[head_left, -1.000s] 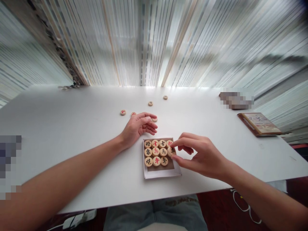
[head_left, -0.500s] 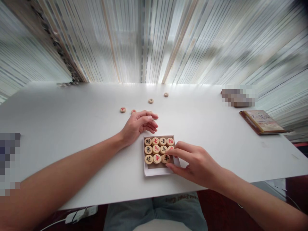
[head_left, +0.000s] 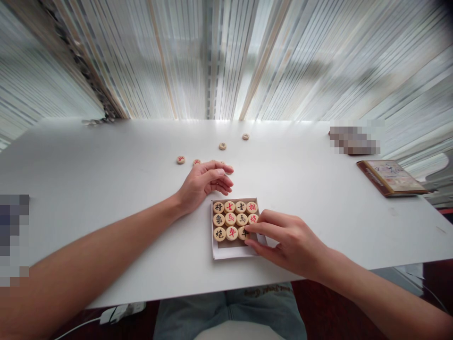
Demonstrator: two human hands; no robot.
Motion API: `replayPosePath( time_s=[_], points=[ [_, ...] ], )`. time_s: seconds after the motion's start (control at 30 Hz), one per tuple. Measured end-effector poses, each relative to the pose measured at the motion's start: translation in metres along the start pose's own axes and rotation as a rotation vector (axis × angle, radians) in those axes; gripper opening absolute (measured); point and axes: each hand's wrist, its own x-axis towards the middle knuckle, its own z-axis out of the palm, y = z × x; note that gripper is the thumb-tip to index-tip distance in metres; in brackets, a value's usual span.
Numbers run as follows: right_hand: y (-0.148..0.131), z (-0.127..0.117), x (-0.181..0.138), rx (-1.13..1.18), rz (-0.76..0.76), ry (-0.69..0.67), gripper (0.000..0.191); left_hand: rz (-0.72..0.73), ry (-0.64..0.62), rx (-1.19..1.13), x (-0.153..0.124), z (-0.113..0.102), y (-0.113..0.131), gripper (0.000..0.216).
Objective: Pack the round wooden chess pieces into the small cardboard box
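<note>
A shallow white cardboard box [head_left: 235, 252] sits near the table's front edge, holding several round wooden xiangqi pieces in rows, marked in red or black. My right hand [head_left: 283, 236] reaches in from the right. Its thumb and forefinger grip the black-marked xiangqi piece [head_left: 243, 233] at the right of the front row, partly covering it. Beyond the box's left back corner, my left hand [head_left: 210, 182] hovers with fingers loosely apart and nothing in them. Just past it lie a red-marked piece [head_left: 197, 162] and others it partly hides.
Farther back on the white table [head_left: 300, 174] lie a black-marked piece [head_left: 222, 146], another piece [head_left: 245, 136] and a red-marked one [head_left: 180, 159]. A flat brown-edged box [head_left: 392, 178] rests at the right, with a blurred object behind. Striped curtains [head_left: 184, 61] hang along the back edge.
My right hand has shifted very slightly, uncovering more of the red piece at the right of the middle row. My left hand stays nearly still. The view has tilted a little.
</note>
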Motion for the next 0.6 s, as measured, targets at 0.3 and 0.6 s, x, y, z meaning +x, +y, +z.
replayPosePath(
  time_s=[0.3,0.6],
  points=[
    [0.001,-0.016,0.014,0.055,0.031,0.071,0.011,0.05,0.071,0.027,-0.001,0.0,-0.001,0.027],
    [0.084,-0.004,0.123,0.526,0.569,0.323,0.032,0.285,0.339,0.296,0.001,-0.017,0.004,0.029]
  ],
)
